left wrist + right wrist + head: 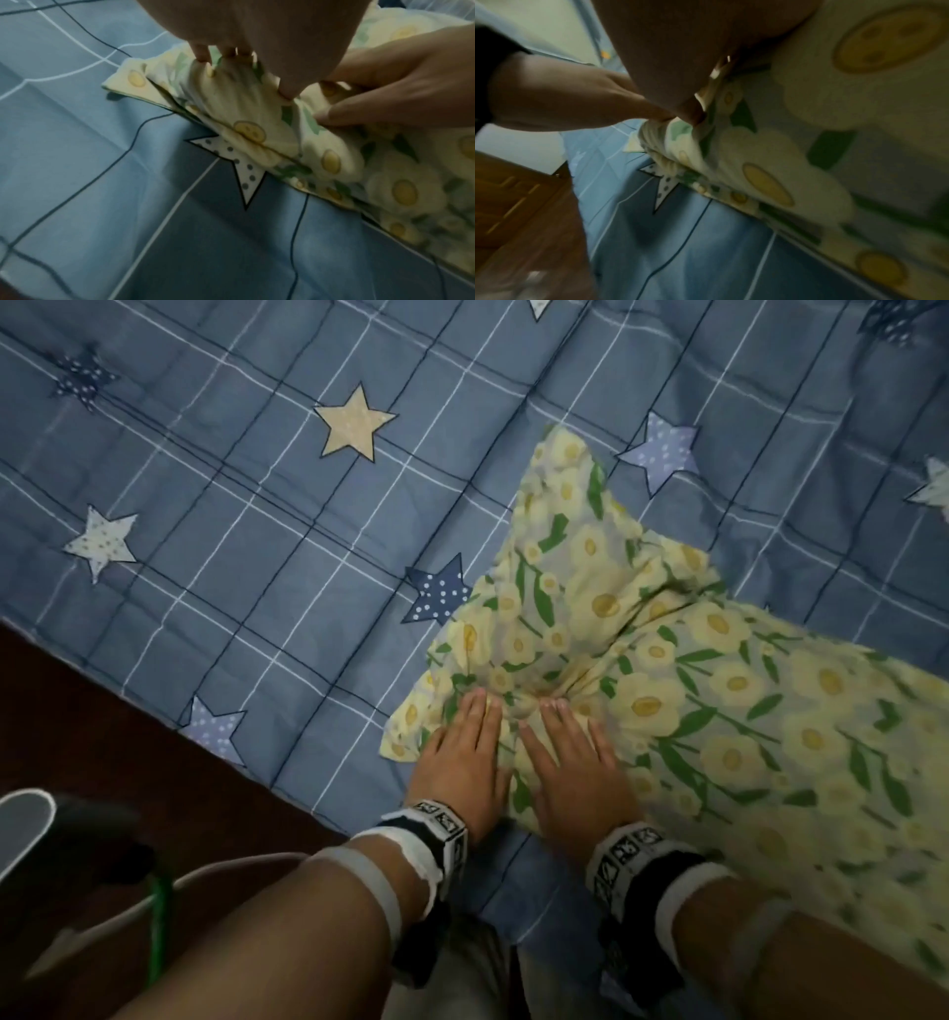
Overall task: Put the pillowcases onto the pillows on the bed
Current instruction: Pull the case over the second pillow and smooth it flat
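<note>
While a flowered pillowcase (667, 660) lies on the blue star-print bed sheet (231, 505), its long axis running away to the person's right, both hands work its near-left corner by the bed's edge. Left hand (462, 752) and right hand (570, 757) sit side by side, palms down, fingers nearly straight, tips dug into bunched cloth. Neither is clearly nearer. Whether a pillow fills it cannot be told.
</note>
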